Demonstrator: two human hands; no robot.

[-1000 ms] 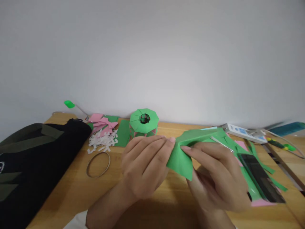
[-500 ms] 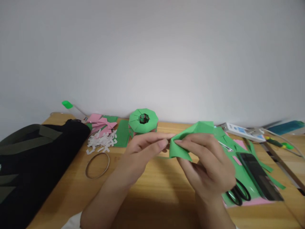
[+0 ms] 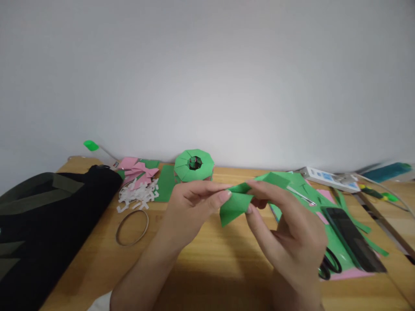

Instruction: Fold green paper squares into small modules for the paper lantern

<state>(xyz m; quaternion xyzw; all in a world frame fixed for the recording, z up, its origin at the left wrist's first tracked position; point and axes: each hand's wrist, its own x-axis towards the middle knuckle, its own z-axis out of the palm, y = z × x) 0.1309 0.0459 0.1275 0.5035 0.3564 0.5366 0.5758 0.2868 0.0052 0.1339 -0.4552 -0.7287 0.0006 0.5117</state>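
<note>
A folded piece of green paper (image 3: pixel 234 208) is held up above the wooden table between my two hands. My left hand (image 3: pixel 191 211) pinches its upper left edge between thumb and fingers. On the other side, my right hand (image 3: pixel 288 233) grips the paper's right edge with thumb and fingertips. Part of the sheet stretches behind my right fingers, so its full shape is hidden. Beyond my hands stands a round folded-paper piece (image 3: pixel 181 165), green on top with a dark opening in its middle.
Left are a black bag (image 3: pixel 58 229), a tape-like ring (image 3: pixel 117 229), white paper scraps (image 3: pixel 139 194) and pink paper pieces (image 3: pixel 129 163). Right are green sheets (image 3: pixel 340 246), black-handled scissors (image 3: pixel 333 261), a phone (image 3: pixel 348 235), tweezers (image 3: pixel 301 195) and a power strip (image 3: pixel 327 178).
My left thumb and fingers have closed on the paper's edge. The paper has turned, with a flap now hanging down at the left, and my right grip has shifted to its right side.
</note>
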